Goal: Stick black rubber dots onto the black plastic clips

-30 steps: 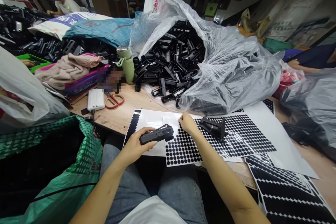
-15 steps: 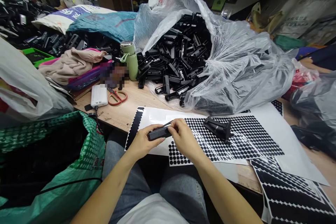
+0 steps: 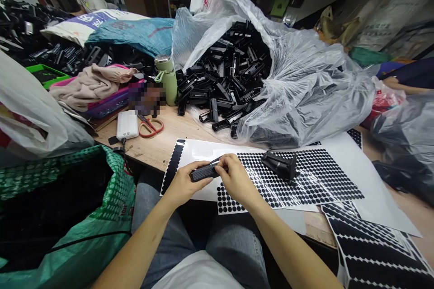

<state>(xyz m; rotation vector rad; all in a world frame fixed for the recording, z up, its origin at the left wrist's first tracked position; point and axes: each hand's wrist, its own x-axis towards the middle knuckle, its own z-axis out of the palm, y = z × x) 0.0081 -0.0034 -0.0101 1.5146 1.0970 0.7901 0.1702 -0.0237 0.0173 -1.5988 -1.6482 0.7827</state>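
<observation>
A: What is different from a second ago?
B: The right hand (image 3: 233,178) is off the white sheet printed with black dots (image 3: 318,180) and at the oblong black device with a woven-patterned face (image 3: 204,172). The device sits low over the near edge of the pale wooden table (image 3: 149,150), its right end covered by those fingers.

A: And the hands' state?
B: The left hand (image 3: 181,185) grips the device between thumb and fingers at its left end. The right thumb and fingers bend in against the other end; whether they grip or only press cannot be told.

A: How does it likely handle?
B: Probably light, stiff, hard plastic, perhaps a little slick, though the texture should help. The long sides look the best hold.

A: The counts?
B: One device in hand; one black flared plastic part (image 3: 280,166) on the dotted sheet. Towards the table's left end, one pair of red-handled scissors (image 3: 153,128), one white power bank (image 3: 127,124) near the front edge and one green flask (image 3: 167,81) farther back. The black plastic pieces (image 3: 230,76) spilling from one translucent bag (image 3: 315,86) are too jumbled to count.
</observation>
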